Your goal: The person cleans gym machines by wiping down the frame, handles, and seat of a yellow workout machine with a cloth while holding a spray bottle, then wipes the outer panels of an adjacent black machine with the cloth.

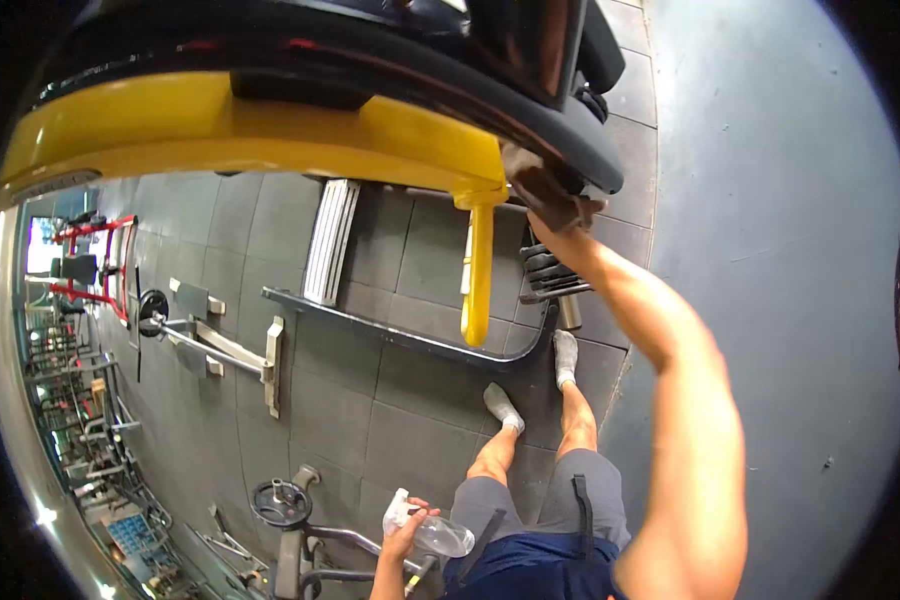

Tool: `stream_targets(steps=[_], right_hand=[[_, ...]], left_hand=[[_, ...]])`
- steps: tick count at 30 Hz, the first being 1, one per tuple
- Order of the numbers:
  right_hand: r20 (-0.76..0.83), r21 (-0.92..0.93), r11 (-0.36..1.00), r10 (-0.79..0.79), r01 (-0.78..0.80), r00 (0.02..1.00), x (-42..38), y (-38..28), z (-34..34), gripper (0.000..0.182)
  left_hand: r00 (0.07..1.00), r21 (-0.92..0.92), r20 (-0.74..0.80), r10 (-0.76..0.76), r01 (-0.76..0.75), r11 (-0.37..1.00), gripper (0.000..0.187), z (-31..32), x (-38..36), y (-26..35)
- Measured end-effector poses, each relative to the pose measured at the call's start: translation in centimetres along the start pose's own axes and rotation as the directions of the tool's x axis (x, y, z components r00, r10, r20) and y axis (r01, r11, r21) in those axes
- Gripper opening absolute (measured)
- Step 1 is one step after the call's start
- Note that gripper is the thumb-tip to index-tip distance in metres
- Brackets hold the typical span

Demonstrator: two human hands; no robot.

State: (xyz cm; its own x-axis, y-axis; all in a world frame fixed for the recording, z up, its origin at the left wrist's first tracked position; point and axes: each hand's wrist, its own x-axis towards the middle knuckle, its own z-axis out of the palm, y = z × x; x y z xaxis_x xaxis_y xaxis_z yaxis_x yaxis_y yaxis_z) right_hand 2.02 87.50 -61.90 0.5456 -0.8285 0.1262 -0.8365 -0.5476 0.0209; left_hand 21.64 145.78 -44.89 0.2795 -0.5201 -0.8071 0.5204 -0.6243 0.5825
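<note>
A clear spray bottle (pixel 442 536) with a white nozzle is in my left hand (pixel 406 530), whose fingers are wrapped round its neck. My right hand (pixel 560 205) reaches up to the machine and holds a brown cloth (pixel 542 190) against its underside, beside the end of the yellow beam (pixel 270 130). The cloth hides part of the fingers. A yellow lever (pixel 478 270) hangs down to the left of my right hand. Above the hand is the machine's black padded edge (pixel 595 160).
A black floor frame (pixel 400 338) curves just in front of my feet. Silver-ribbed footplate (pixel 331 240) lies behind it. A weight plate on a stand (pixel 281 503) is at the lower left, and a barbell bench (pixel 225 350) farther left. A grey wall (pixel 770 300) rises on the right.
</note>
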Motion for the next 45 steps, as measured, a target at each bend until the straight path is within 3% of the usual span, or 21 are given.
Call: stream_targets(steps=[5,7,8,10,12,13,16,18,19,20,21,23,26,29,30,32,33,37,41,43,45], right_hand=[[0.366,0.323,0.934,0.026,-0.153,0.930,-6.4,-4.7,3.1,0.026],[0.393,0.558,0.743,0.154,-0.369,0.906,-10.3,-4.7,5.6,0.027],[0.404,0.671,0.576,0.243,-0.467,0.882,-12.1,-3.9,7.3,0.029],[0.602,0.791,-0.152,0.358,-0.592,0.713,-14.8,-2.7,1.8,0.031],[0.728,0.656,-0.652,0.414,-0.380,0.547,-16.1,-0.6,-2.5,0.036],[0.691,0.640,-0.741,0.440,-0.203,0.573,-15.8,0.7,-7.3,0.039],[0.392,0.874,-0.485,0.683,-0.019,0.616,-12.1,5.0,-18.3,0.038],[0.034,0.999,-0.038,0.727,-0.009,0.686,-7.6,6.6,-21.0,0.037],[-0.033,0.972,0.187,0.712,-0.143,0.702,-5.4,6.3,-23.4,0.037],[0.055,0.984,0.094,0.657,-0.154,0.752,-3.3,5.0,-26.5,0.032],[-0.133,0.978,0.206,0.554,0.020,0.822,-0.2,3.9,-19.9,0.029],[-0.209,0.948,0.312,0.468,0.060,0.859,0.3,1.0,-25.3,0.023],[-0.283,0.950,0.222,0.315,0.220,0.906,-3.1,-0.3,-31.4,0.011],[-0.207,0.957,0.199,-0.039,0.211,0.977,-6.9,-0.9,-37.7,0.028],[-0.175,0.960,0.193,-0.155,0.204,0.972,-7.6,-1.7,-39.0,0.034],[-0.194,0.954,0.146,-0.369,0.262,0.909,-8.3,-3.3,-42.1,0.038],[-0.200,0.950,0.125,-0.467,0.288,0.862,-8.5,-4.0,-43.4,0.041],[-0.168,0.983,-0.179,-0.765,0.045,0.621,-8.0,-7.5,-45.8,0.040],[-0.225,0.966,-0.256,-0.880,-0.019,0.418,-9.7,-11.3,-48.9,0.031],[-0.277,0.949,-0.314,-0.881,-0.036,0.385,-10.6,-13.2,-49.6,0.028],[-0.275,0.953,-0.304,-0.884,-0.017,0.378,-11.8,-15.1,-50.2,0.025]], left_hand=[[0.993,0.000,-0.112,0.026,-0.026,1.000,0.019,1.0,-3.8,0.3],[0.986,0.010,-0.147,0.079,-0.079,0.997,0.019,1.5,-5.5,1.0],[0.983,0.000,-0.156,0.102,-0.103,0.995,0.020,1.7,-5.8,0.7],[0.974,-0.016,-0.171,0.150,-0.155,0.988,0.021,1.6,-5.6,0.8],[0.976,0.037,-0.131,0.171,-0.168,0.985,0.019,2.1,-5.1,2.5],[0.979,0.063,-0.106,0.173,-0.167,0.984,0.021,2.6,-4.7,3.4],[0.972,0.179,-0.041,0.231,-0.221,0.959,0.023,5.7,-3.8,6.0],[0.969,0.244,0.007,0.247,-0.241,0.939,0.024,8.4,-3.8,8.1],[0.970,0.265,0.037,0.239,-0.240,0.934,0.024,10.0,-3.6,9.4],[0.972,0.286,0.062,0.228,-0.237,0.929,0.024,11.1,-3.7,10.4],[0.959,0.283,0.110,0.260,-0.281,0.917,0.026,11.5,-3.0,10.3],[0.935,0.360,0.171,0.311,-0.353,0.863,0.026,14.9,-4.2,12.6],[0.865,0.466,0.277,0.418,-0.502,0.729,0.032,17.4,-5.5,16.7],[0.818,0.506,0.297,0.493,-0.573,0.645,0.030,18.0,-6.9,18.5],[0.683,0.475,0.358,0.637,-0.720,0.505,0.035,18.2,-7.2,19.3],[0.695,0.383,0.253,0.673,-0.711,0.590,0.051,19.5,-9.7,21.3],[0.587,0.409,0.335,0.737,-0.795,0.448,0.054,18.5,-9.4,21.6],[0.580,0.378,0.369,0.726,-0.807,0.453,0.035,18.1,-12.3,24.6],[0.540,0.233,0.490,0.685,-0.838,0.493,0.034,14.8,-13.8,23.0],[0.619,0.132,0.497,0.608,-0.747,0.652,0.032,13.4,-15.1,22.0],[0.611,0.227,0.545,0.574,-0.766,0.601,0.030,9.9,-15.3,20.0]])
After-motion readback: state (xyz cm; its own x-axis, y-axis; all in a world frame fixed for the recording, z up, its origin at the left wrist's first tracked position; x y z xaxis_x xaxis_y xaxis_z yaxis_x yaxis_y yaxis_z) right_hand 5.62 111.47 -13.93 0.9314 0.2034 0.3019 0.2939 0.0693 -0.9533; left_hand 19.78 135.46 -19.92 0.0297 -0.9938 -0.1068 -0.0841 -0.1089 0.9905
